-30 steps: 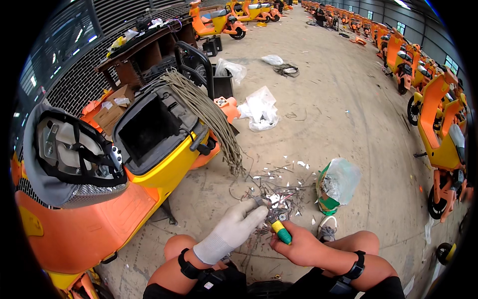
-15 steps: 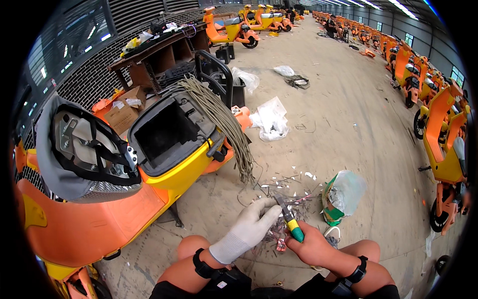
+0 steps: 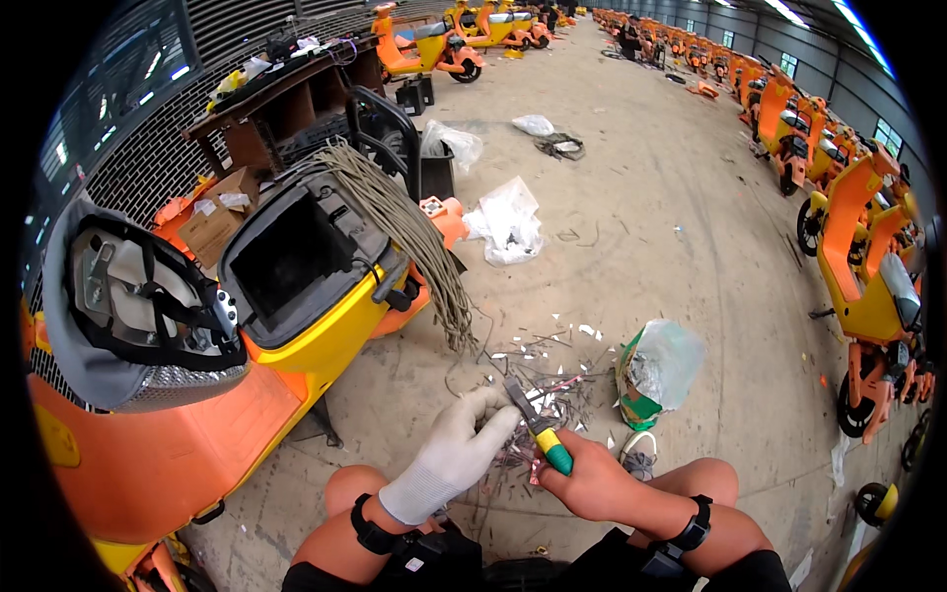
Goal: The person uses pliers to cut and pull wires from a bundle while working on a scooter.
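My left hand (image 3: 450, 449), in a white knit glove, has its fingers curled in, thumb against fingertips. Whatever it may pinch is too small to make out. My bare right hand (image 3: 594, 476) is closed round the yellow and green handle of a knife-like tool (image 3: 546, 441). Its dark flat blade points up and left, its tip beside the gloved fingers. Below both hands, cut wire scraps (image 3: 562, 395) and white bits litter the floor. A bundle of long olive-grey cables (image 3: 409, 242) hangs over the back of the scooter (image 3: 326, 355) on my left.
The scooter's seat (image 3: 148, 306) is flipped up beside its dark open storage box (image 3: 296, 257). An open green and white sack (image 3: 656, 375) stands right of the scraps. A white plastic bag (image 3: 510, 222) lies farther off. Orange scooters (image 3: 858, 237) line the right side.
The view has turned slightly, so everything sits a little farther left and mostly higher. Both hands keep nearly the same pose, and the tool stays in my right hand.
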`<state>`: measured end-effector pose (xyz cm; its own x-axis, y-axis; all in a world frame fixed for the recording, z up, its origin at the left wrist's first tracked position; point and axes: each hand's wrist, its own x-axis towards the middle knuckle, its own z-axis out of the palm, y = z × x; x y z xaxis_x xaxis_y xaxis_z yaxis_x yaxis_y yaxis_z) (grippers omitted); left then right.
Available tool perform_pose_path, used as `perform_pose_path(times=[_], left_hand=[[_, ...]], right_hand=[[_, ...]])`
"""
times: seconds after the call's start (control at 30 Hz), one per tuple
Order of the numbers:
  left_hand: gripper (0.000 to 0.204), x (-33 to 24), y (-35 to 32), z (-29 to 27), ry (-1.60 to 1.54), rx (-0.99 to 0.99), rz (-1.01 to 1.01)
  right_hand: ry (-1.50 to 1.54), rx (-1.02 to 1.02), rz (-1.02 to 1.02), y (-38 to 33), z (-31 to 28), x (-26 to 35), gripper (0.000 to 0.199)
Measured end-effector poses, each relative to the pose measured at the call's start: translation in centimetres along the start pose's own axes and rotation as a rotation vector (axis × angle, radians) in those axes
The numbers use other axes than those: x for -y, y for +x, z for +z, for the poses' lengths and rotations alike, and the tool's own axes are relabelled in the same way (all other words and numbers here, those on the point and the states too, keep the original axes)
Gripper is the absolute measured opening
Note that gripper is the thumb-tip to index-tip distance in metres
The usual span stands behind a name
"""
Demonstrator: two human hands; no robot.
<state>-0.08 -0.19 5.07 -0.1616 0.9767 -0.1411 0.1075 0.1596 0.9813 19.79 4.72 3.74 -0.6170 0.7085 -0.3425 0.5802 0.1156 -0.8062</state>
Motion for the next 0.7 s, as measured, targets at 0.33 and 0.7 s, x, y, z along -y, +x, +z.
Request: perform_pose_path(times=[0.33, 0.7], left_hand=[[0.019, 0.8, 0.4, 0.1, 0.388, -0.139, 0.268], [0.016, 0.8, 0.2, 0.2, 0.426, -0.134, 0.272]], right_hand=[[0.492, 0.144, 0.142, 0.4, 0.8, -1.1, 0.032], [0.833, 0.437, 0.116, 0.2, -0.2, -1.5, 0.042]])
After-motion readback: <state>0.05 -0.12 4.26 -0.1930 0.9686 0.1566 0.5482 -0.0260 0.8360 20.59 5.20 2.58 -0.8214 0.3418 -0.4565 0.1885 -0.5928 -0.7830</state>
